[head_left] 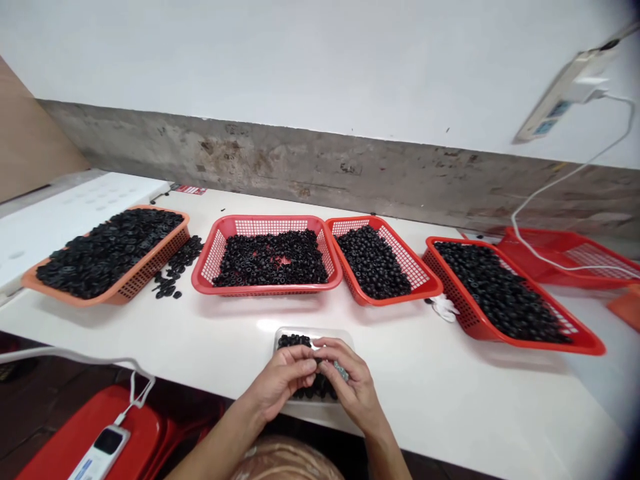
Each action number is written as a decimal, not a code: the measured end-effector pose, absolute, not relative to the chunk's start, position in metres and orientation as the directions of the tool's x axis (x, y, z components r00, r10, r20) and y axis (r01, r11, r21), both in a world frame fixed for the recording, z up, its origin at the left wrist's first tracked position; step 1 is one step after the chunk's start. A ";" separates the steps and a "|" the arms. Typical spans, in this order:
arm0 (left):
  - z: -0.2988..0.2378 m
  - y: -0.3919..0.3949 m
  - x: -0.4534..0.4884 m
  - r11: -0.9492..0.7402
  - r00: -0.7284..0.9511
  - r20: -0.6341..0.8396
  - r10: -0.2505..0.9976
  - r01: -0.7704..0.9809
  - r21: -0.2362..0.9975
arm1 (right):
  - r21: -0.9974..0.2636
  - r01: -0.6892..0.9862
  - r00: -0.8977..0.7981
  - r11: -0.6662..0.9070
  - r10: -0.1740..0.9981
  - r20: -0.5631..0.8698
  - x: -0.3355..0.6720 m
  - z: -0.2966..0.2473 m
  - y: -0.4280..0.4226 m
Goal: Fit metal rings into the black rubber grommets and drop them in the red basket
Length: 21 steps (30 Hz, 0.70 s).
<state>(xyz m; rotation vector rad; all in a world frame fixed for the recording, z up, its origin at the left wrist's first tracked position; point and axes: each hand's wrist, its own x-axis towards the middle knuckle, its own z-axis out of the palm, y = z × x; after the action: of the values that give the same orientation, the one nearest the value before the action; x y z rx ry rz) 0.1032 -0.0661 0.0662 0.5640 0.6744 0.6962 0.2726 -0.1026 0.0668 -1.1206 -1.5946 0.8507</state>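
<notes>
My left hand (280, 380) and my right hand (353, 390) meet over a shallow clear plastic tray (313, 331) holding black rubber rings (295, 341). Their fingertips pinch together at the middle, and a black ring seems held between them, partly hidden by my fingers. A small grey-green piece (341, 371) sticks out beside my right hand's fingers; its kind is too small to tell. The tray rests on a white table (450, 393) near its front edge, and my hands hide the tray's middle.
Along the table stand an orange plastic basket (150, 267) and red baskets (265, 223) (400, 267) (480, 320), all heaped with black rings. Loose rings (167, 283) lie beside the orange one. A red basket (565, 243) sits behind, under a white cable. A wall power strip (565, 93) hangs upper right.
</notes>
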 end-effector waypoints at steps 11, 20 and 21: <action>0.069 -0.067 0.105 0.657 0.575 -0.379 0.725 -0.411 0.632 | -0.860 0.331 -0.058 0.389 0.918 0.393 0.274 0.057 -0.103; 0.068 -0.068 0.106 0.693 0.545 -0.450 0.707 -0.407 0.595 | -0.943 0.322 0.633 0.086 0.721 0.282 0.303 0.032 -0.138; 0.068 -0.068 0.106 0.693 0.543 -0.451 0.708 -0.410 0.593 | -0.948 0.319 0.671 -0.007 0.708 0.221 0.310 0.026 -0.142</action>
<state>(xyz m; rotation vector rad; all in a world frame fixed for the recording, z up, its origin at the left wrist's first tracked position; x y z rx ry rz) 0.1062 -0.0676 0.0681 0.4512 0.7318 0.6911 0.3096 -0.1421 0.0260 -1.6020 -0.8622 0.3771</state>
